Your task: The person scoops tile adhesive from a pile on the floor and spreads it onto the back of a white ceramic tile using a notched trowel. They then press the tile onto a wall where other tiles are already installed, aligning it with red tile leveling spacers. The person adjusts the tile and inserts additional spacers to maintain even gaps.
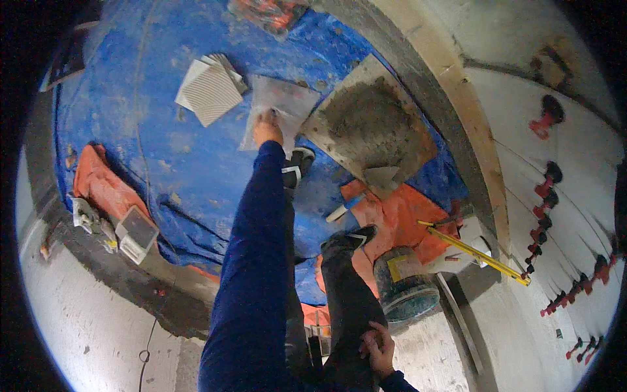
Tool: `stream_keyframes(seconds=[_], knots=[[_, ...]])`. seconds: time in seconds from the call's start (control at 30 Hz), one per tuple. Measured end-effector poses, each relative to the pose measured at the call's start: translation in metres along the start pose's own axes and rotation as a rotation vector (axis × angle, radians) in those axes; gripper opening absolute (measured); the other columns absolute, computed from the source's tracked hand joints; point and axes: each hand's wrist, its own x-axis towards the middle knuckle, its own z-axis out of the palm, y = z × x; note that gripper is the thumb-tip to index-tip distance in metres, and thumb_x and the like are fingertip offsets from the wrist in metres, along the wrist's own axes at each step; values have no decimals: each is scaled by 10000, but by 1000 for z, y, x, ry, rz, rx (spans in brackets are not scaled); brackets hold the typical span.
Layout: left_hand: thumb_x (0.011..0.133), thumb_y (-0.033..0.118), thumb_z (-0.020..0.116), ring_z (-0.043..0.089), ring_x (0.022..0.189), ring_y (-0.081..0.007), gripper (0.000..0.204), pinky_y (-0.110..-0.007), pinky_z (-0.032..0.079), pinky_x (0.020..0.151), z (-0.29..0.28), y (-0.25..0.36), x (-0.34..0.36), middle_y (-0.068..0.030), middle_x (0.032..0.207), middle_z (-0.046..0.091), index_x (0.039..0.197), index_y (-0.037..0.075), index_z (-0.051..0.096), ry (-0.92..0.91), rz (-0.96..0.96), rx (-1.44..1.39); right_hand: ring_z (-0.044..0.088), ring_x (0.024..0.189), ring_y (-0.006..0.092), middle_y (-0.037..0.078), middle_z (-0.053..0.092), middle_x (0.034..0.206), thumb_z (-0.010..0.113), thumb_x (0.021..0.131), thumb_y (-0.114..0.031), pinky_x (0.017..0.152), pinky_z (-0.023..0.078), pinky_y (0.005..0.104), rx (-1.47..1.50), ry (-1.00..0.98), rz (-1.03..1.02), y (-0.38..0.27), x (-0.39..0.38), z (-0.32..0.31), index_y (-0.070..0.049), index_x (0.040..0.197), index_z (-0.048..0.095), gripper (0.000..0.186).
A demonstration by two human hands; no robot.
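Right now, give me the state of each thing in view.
Translucent plastic sheet: spread out, under the left hand
Right hand: resting on leg
Ribbed white tiles: stacked askew
Grey mortar: spread on board
Trowel: lying at the board's corner
Dark bucket: smeared
Blue tarpaulin: stained, rumpled
Orange sheet near bucket: creased
Long yellow tool: slanting

Dim, flat light on tarp [179, 166], soft shadows in its folds. Floor [91, 307] on tarp's near side brighter. Wall [568, 196] right of tarp curves w/ fisheye distortion; blk corners, pic a bit grainy.
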Motion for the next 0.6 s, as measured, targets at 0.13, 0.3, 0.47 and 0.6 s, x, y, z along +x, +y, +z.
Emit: stream_keyframes(seconds=[0.13, 0.3, 0.47, 0.6], knots=[[883, 103, 688, 500, 1307, -433, 422, -555, 454, 1047, 7, 9, 25, -182, 1360, 576, 1303, 119, 645, 263, 249, -64, 655, 668, 138, 86, 691, 948, 653, 1004, -118, 547, 530, 277, -104, 36, 56, 0, 2, -4, 10, 1396, 546, 426], [878, 100, 665, 452, 1368, -406, 409, -596, 443, 1032, -5, 36, 55, -159, 1412, 534, 1287, 111, 652, 97, 319, 227, 654, 729, 123, 67, 699, 962, 689, 987, -152, 659, 548, 286, -229, 38, -6, 6, 3, -7, -14, 1361, 588, 411], [910, 94, 650, 506, 1311, -405, 263, -520, 481, 1042, 6, 47, 65, -202, 1395, 527, 1161, 66, 725, 61, 145, 140, 695, 821, 141, 92, 745, 933, 741, 941, -186, 758, 574, 324, -297, 44, -35, 2, 4, -11, -7, 1310, 651, 419], [928, 59, 619, 572, 1234, -460, 226, -509, 525, 997, 23, 38, 71, -245, 1395, 514, 1130, 20, 712, 138, 48, -57, 716, 823, 164, 94, 750, 924, 743, 935, -175, 768, 577, 326, -306, 20, -65, -1, 6, -15, -18, 1290, 663, 396]])
